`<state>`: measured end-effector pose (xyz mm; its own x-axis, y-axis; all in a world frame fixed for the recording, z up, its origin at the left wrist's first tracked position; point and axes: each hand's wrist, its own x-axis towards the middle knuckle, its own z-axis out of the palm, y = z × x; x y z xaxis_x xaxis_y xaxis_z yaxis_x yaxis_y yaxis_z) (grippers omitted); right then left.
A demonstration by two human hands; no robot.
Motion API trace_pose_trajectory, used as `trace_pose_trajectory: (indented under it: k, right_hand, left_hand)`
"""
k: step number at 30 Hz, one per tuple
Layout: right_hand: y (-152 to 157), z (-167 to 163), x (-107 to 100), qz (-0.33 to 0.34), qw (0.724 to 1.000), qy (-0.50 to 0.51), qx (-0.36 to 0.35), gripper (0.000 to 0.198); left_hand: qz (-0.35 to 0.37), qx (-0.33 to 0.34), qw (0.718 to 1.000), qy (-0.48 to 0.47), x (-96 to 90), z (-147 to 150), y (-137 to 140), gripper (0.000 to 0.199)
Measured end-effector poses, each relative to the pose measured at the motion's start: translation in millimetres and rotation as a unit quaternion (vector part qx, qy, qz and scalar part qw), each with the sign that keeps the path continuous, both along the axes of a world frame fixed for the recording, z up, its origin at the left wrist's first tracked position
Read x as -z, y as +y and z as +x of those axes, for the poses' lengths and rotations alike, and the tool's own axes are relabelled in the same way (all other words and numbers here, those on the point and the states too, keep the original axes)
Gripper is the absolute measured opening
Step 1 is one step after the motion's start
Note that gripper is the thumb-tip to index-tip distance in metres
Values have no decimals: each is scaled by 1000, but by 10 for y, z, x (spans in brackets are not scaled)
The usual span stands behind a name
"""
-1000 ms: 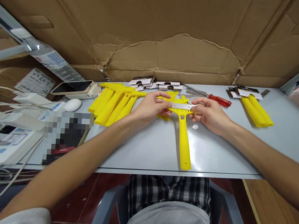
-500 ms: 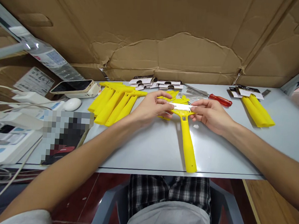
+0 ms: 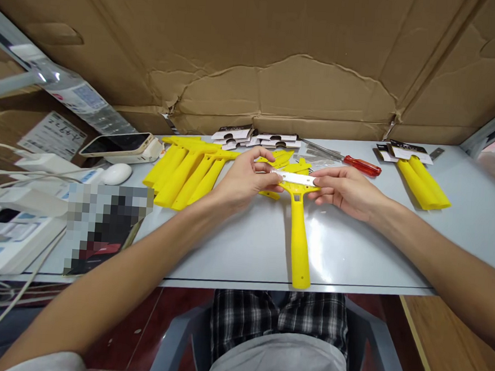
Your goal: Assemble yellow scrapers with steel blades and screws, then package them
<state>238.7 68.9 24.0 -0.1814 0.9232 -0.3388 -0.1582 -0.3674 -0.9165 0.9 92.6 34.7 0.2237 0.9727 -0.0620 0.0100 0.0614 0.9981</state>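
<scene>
A yellow plastic scraper lies with its handle toward me, its butt near the table's front edge. Across its wide head rests a shiny metal scraper blade, tilted slightly down to the right. The thumb and fingers of my left hand pinch the blade's left end. At the right end, my right hand grips the blade against the scraper head. Behind the head lie loose yellow plastic pieces, partly hidden by my left hand. Thin metal blades are scattered just beyond them.
Several yellow handles lie stacked at the left. A red-handled screwdriver and black-and-white cards sit at the back. Two carded yellow scrapers lie right. A phone, white mouse and power strip crowd the left.
The scraper's handle has swung a little to the left. The blade now slopes down to the right, and both hands have shifted slightly left with it, still holding on.
</scene>
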Motion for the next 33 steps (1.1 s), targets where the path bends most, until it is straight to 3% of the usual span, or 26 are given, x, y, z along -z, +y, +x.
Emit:
trace_pose_trajectory:
  k: [6, 10, 20, 25, 30, 33]
  right_hand:
    - [-30, -36, 42, 60, 996, 11, 61, 56]
    - [-25, -70, 26, 39, 996, 14, 79, 43]
    - [-19, -64, -57, -32, 999, 1, 20, 24]
    - [-28, -74, -48, -9, 999, -3, 47, 12]
    - [-1, -50, -2, 2, 998, -4, 62, 14]
    - [28, -15, 17, 12, 998, -8, 67, 13]
  left_hand:
    - [-23, 1, 999, -35, 50, 30, 50, 44]
    - [-39, -8, 998, -47, 80, 41, 66, 44]
    - [9, -24, 999, -20, 80, 9, 61, 46]
    - [6, -9, 1000, -21, 47, 26, 45, 39]
    - [-38, 31, 999, -11, -25, -34, 118, 36]
    - [30, 40, 997, 61, -87, -211, 238, 25]
